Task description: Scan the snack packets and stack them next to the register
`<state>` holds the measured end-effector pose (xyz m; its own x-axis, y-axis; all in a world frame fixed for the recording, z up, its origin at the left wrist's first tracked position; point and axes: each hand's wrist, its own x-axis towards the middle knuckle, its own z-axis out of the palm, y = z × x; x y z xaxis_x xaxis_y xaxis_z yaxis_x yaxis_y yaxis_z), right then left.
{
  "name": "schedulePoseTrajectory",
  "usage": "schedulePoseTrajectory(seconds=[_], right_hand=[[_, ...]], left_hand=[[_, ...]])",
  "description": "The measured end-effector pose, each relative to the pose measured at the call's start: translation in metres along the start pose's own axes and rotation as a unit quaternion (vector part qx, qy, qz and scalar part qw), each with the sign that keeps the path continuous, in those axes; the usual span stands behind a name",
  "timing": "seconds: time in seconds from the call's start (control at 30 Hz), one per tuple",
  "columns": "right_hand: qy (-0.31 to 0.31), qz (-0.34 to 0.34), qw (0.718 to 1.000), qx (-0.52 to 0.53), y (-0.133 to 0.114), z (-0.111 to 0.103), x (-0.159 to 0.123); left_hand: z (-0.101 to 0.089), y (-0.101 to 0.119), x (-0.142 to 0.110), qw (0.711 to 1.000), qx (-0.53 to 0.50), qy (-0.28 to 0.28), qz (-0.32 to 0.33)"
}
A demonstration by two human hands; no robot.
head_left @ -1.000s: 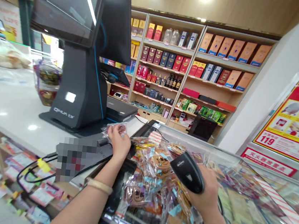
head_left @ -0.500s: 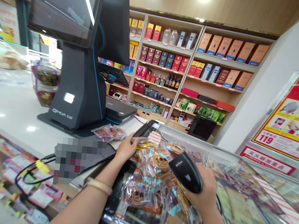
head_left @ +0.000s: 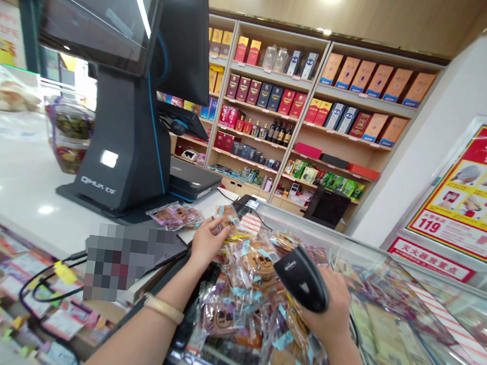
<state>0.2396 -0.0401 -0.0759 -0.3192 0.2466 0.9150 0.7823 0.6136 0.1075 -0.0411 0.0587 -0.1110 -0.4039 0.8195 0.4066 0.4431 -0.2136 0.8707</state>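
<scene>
My left hand [head_left: 205, 241], with a bangle on its wrist, pinches a clear snack packet [head_left: 226, 213] by the far end of a heap. My right hand [head_left: 336, 303] is wrapped round a black barcode scanner [head_left: 303, 278], its head pointing left above the heap. Below both hands, a heap of snack packets [head_left: 257, 261] with brown contents and blue or purple labels lies on the glass counter. To the left of my left hand, several similar packets [head_left: 176, 216] rest near the register's base.
A dark two-screen cash register [head_left: 120, 139] stands on the white counter [head_left: 12, 162]. In front of it lies a partly pixelated dark device [head_left: 170, 247] with black cables. Glass display cases [head_left: 388, 339] extend right. Shelves of boxes [head_left: 264, 94] line the back wall.
My left hand has lifted slightly at the far end of the heap, and a snack packet now shows in its fingers. The scanner stays almost where it was.
</scene>
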Motion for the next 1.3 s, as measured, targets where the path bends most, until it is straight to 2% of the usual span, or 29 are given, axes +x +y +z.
schedulePoseTrajectory(seconds=[0.13, 0.23, 0.33, 0.57, 0.67, 0.8, 0.93, 1.03, 1.17, 1.3], right_hand=[[-0.001, 0.006, 1.000, 0.002, 0.001, 0.001, -0.001], [-0.001, 0.009, 1.000, 0.009, 0.001, 0.001, -0.002], [0.002, 0.012, 1.000, 0.008, 0.000, 0.000, -0.001], [-0.008, 0.013, 1.000, -0.008, -0.002, -0.003, 0.002], [-0.023, 0.028, 0.999, -0.012, 0.000, -0.003, 0.002], [-0.021, 0.036, 0.999, -0.011, 0.000, -0.003, 0.001], [-0.003, 0.027, 0.999, -0.017, 0.000, -0.004, 0.002], [0.011, 0.017, 1.000, -0.020, 0.000, -0.005, 0.003], [0.016, 0.000, 1.000, -0.016, 0.001, -0.005, 0.003], [0.018, -0.002, 1.000, -0.016, 0.001, -0.004, 0.003]], left_hand=[[-0.003, 0.005, -0.003, 0.992, -0.085, 0.091, 0.018], [-0.005, 0.010, -0.005, 0.977, -0.167, 0.126, 0.041], [-0.006, 0.017, -0.010, 0.957, -0.233, 0.141, 0.097], [-0.013, 0.037, -0.026, 0.931, -0.274, 0.086, 0.224], [-0.015, 0.042, -0.031, 0.927, -0.276, 0.057, 0.246], [-0.016, 0.045, -0.034, 0.928, -0.267, 0.044, 0.255], [-0.013, 0.045, -0.035, 0.936, -0.274, 0.035, 0.218], [-0.008, 0.041, -0.032, 0.943, -0.299, 0.051, 0.135], [-0.007, 0.025, -0.017, 0.944, -0.295, 0.144, 0.015], [-0.010, -0.002, 0.006, 0.941, -0.247, 0.226, -0.043]])
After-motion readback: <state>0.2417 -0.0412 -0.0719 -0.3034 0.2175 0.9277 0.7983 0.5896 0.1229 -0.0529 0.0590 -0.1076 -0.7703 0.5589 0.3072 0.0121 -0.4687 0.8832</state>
